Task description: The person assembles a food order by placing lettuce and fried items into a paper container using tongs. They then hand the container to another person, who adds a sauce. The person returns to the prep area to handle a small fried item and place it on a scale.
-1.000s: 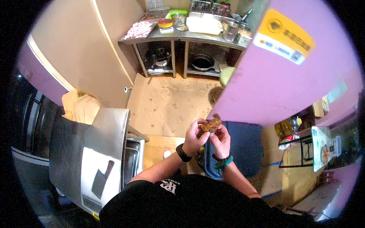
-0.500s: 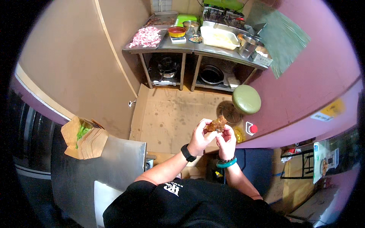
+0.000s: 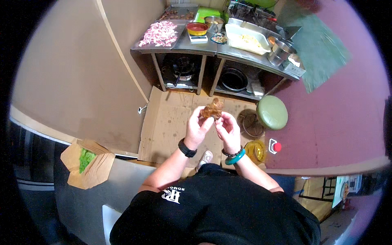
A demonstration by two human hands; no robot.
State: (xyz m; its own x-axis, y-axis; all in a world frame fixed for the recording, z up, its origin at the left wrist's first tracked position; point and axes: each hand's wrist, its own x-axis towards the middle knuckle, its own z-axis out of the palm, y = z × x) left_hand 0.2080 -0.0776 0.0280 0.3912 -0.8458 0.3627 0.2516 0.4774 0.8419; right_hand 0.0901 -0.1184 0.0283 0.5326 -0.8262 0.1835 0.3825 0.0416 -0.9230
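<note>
A glossy brown piece of meat (image 3: pixel 213 108) is held up in front of my body, over the cardboard-covered floor. My left hand (image 3: pixel 197 130), with a black watch at the wrist, grips it from the left and below between thumb and fingers. At its lower right edge, my right hand (image 3: pixel 229 130) pinches with thumb and forefinger. That wrist wears a dark beaded bracelet and a teal bangle. The fingers partly cover the underside of the meat.
A steel counter (image 3: pixel 210 47) ahead carries a tray of pink-and-white sliced pieces (image 3: pixel 159 34), a red-and-yellow bowl (image 3: pixel 197 28) and a white tub (image 3: pixel 247 38). A green stool (image 3: pixel 272 112) stands right. At left, a paper bag (image 3: pixel 90 163) of greens sits on a metal surface.
Both hands and the meat have moved forward and left. My view has shifted and turned, and a shoe now shows below my hands.
</note>
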